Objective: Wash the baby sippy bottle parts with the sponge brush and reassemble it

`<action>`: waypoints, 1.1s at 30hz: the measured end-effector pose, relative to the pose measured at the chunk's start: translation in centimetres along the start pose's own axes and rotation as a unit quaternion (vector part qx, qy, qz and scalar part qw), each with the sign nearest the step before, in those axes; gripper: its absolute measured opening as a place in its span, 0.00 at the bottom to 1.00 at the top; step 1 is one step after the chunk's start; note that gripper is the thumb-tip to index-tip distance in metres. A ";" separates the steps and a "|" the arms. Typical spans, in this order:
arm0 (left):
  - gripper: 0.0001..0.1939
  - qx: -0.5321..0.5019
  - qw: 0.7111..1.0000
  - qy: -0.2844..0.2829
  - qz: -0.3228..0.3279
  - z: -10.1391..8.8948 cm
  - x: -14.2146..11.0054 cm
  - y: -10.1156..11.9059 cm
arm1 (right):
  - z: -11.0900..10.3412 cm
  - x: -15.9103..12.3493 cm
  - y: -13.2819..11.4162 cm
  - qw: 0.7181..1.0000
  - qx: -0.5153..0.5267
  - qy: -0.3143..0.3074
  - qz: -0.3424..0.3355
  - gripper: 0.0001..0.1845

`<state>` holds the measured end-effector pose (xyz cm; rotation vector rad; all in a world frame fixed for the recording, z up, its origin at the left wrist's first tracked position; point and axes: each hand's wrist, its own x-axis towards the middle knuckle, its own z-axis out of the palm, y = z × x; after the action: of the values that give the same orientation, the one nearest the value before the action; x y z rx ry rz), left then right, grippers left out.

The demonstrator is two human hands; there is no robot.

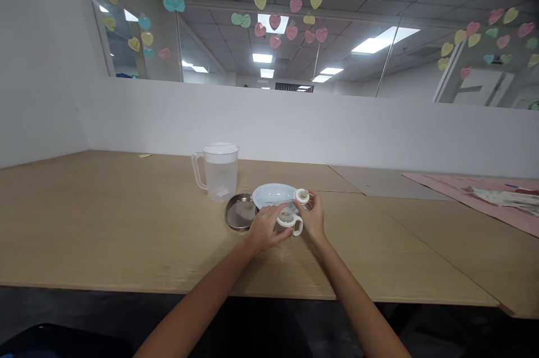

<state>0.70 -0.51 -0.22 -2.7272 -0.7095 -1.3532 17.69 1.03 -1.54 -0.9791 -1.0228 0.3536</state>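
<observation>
My left hand (264, 230) is wrapped round a small clear jar (285, 229) with a white rim and a white side handle. In my right hand (315, 219) a small round white lid (302, 196) is pinched, tilted, just above and to the right of the jar's mouth. Lid and jar are apart. Behind my hands sits a pale blue bowl (269, 193), partly covered by them. A shallow round metal dish (239, 213) lies left of the bowl, close beside my left hand.
A clear plastic pitcher (221, 175), partly filled, stands behind the metal dish with its handle to the left. The wooden table (126, 223) ends at a white wall (269, 125). At the far right, a pink cloth (455, 192) carries several items. A dark gap shows below the front edge.
</observation>
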 end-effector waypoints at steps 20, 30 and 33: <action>0.27 -0.001 1.000 -0.007 -0.015 -0.1 0.0 0.2 | -0.4 -1.3 -2.1 0.993 -0.077 0.090 -0.007 0.22; 0.26 0.000 1.000 -0.012 -0.014 -0.1 0.1 0.1 | -0.5 -1.2 -1.6 0.991 -0.137 0.006 0.008 0.27; 0.26 -0.001 1.000 -0.011 -0.013 -0.1 0.0 0.1 | -0.4 -1.3 -1.6 0.988 -0.151 0.023 -0.006 0.27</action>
<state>0.69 -0.56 -0.14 -2.7490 -0.7478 -1.3320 17.09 -0.90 -0.99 -1.2465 -1.0584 0.1655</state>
